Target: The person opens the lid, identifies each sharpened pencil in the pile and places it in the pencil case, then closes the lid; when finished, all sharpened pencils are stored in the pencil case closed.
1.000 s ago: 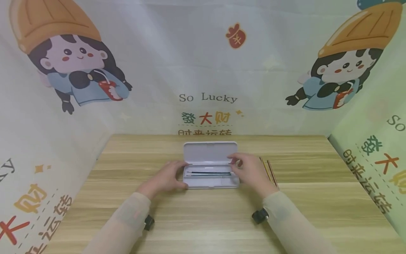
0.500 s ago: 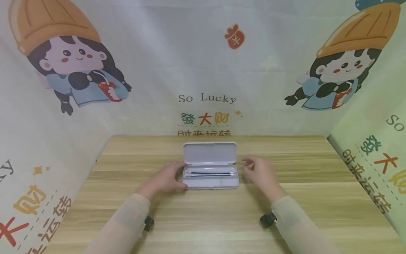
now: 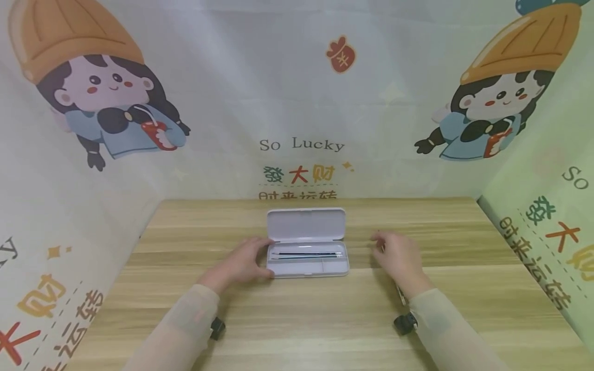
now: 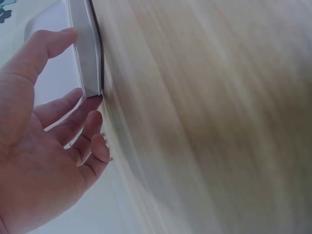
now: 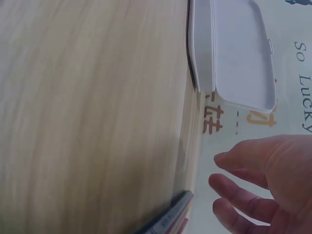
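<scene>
A pale pencil case [image 3: 306, 225] lies on the table with its lid raised. Dark pencils [image 3: 307, 255] rest in its rear compartment; the front compartments look bare. My left hand [image 3: 241, 261] holds the case's left end, thumb at the front side and fingers at the back corner. To the right of the case, apart from it, is my right hand [image 3: 401, 260], its fingers loosely bent with nothing between them. Under its wrist a bit of loose pencils [image 3: 400, 294] shows, mostly hidden; the right wrist view has the pencil ends [image 5: 180, 207] below the fingers.
The wood-grain table [image 3: 297, 319] carries the case near its middle. Behind it a printed cloth wall [image 3: 297, 103] stands along the back edge, with more cloth walls at both sides. Each wrist bears a small black camera [image 3: 405, 323].
My right hand has withdrawn from the case's right end and moved right, over the loose pencils, covering most of them. My left hand has stayed at the left end.
</scene>
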`<state>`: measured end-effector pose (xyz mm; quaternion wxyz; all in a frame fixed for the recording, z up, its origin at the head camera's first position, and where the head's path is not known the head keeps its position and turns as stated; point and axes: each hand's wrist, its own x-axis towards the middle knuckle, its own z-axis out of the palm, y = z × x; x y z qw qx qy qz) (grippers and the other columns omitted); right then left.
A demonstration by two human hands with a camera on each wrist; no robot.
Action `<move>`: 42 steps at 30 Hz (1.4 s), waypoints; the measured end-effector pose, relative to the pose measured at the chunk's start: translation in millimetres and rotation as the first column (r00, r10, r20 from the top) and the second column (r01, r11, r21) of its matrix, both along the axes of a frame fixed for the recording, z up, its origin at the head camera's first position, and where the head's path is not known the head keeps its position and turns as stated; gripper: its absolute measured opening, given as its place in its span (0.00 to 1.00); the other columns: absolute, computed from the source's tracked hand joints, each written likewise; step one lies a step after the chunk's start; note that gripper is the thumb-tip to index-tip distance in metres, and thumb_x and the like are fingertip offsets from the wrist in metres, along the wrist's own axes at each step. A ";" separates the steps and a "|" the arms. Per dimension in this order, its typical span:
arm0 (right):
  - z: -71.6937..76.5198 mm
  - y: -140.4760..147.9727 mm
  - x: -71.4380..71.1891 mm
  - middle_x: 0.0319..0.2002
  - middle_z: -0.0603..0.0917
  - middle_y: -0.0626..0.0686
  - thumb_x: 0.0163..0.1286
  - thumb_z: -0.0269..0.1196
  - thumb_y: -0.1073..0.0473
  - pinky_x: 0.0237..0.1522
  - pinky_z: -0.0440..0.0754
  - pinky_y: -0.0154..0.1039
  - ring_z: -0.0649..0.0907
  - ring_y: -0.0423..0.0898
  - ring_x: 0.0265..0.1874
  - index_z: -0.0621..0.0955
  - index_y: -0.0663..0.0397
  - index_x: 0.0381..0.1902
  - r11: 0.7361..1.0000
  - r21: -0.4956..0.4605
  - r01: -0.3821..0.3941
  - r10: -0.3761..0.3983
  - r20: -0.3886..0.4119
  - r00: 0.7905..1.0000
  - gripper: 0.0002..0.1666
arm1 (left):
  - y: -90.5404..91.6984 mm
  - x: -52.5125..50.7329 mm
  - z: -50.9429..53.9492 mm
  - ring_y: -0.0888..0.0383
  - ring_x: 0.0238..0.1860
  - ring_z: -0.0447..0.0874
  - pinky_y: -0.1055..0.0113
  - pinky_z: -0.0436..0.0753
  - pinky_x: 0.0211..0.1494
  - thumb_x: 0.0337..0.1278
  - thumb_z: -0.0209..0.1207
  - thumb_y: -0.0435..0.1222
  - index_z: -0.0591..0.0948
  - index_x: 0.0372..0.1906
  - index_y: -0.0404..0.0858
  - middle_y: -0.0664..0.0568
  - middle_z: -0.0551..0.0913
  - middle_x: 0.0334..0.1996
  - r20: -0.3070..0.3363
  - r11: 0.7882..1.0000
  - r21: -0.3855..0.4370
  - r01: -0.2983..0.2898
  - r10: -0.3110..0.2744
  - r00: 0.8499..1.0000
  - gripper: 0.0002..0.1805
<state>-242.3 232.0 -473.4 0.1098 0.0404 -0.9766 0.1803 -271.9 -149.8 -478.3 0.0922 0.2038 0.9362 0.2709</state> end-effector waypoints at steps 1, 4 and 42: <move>0.3 1.3 0.3 0.40 0.92 0.55 0.61 0.68 0.62 0.28 0.80 0.41 0.87 0.49 0.31 0.88 0.53 0.49 1.000 0.014 0.003 -0.003 -0.005 1.000 0.16 | -0.3 -0.1 0.0 0.37 0.73 0.69 0.42 0.66 0.79 0.45 0.78 0.42 0.72 0.72 0.35 0.37 0.74 0.70 -0.002 1.000 0.000 0.000 0.000 1.000 0.47; 2.0 4.6 2.5 0.40 0.92 0.56 0.62 0.70 0.61 0.24 0.77 0.37 0.86 0.47 0.29 0.88 0.54 0.49 0.999 0.038 0.014 -0.014 0.014 1.000 0.16 | -0.4 0.3 -0.6 0.37 0.73 0.69 0.42 0.66 0.79 0.44 0.79 0.42 0.72 0.72 0.35 0.37 0.74 0.70 -0.005 1.000 0.004 0.004 -0.004 1.000 0.47; -1.7 13.1 11.4 0.23 0.82 0.43 0.60 0.71 0.61 0.47 0.77 0.58 0.78 0.44 0.25 0.88 0.54 0.51 0.996 0.093 0.007 -0.020 0.137 0.990 0.19 | 1.1 1.5 2.9 0.38 0.74 0.68 0.43 0.66 0.80 0.44 0.79 0.41 0.72 0.73 0.35 0.37 0.74 0.71 0.005 1.000 0.002 -0.012 0.012 1.000 0.47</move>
